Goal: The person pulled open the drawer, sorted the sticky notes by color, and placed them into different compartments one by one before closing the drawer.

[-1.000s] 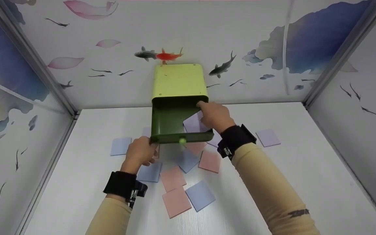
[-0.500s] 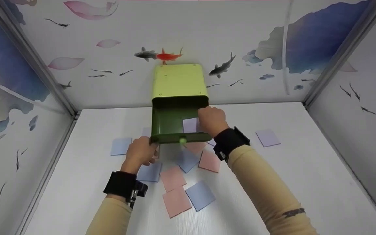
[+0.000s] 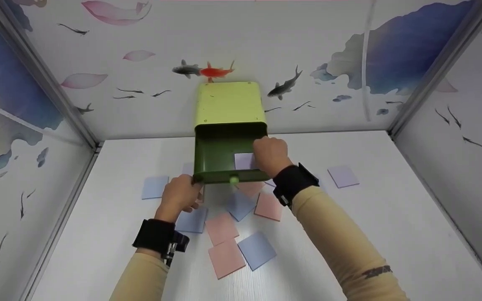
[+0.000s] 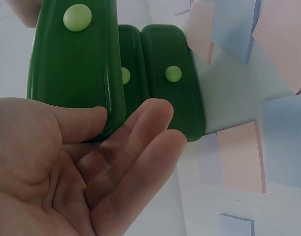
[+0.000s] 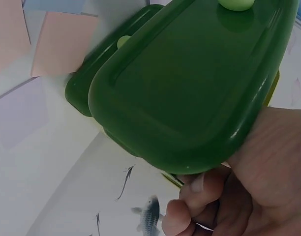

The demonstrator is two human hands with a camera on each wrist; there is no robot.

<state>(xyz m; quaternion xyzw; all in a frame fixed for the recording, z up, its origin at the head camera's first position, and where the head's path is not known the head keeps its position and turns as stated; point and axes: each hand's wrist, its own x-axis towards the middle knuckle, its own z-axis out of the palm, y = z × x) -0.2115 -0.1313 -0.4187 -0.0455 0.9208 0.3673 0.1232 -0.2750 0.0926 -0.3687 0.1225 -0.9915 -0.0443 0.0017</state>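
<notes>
A dark green drawer [image 3: 214, 154] stands pulled out of the top of a yellow-green cabinet [image 3: 230, 104]. My left hand [image 3: 180, 193] grips its front left corner, thumb against the green front [image 4: 72, 64] and several fingers curled below. A purple square tile [image 3: 244, 161] lies in the drawer, its right part hidden by my right hand [image 3: 272, 155]. That hand is over the drawer's right side wall. In the right wrist view its curled fingers [image 5: 199, 189] show past the drawer front's end [image 5: 185, 93]. What they hold, tile or wall, I cannot tell.
Loose tiles lie on the white table [image 3: 329, 251]: pink ones [image 3: 226, 259], blue ones [image 3: 257, 251] and a purple one [image 3: 343, 176] to the right. Below the open drawer, two lower drawer fronts [image 4: 172, 83] are pushed in. A patterned wall [image 3: 329, 50] rises behind the cabinet.
My right hand has moved down along the drawer's right side toward its front. The purple tile has turned from slanted to square in the drawer. The left hand has stayed put.
</notes>
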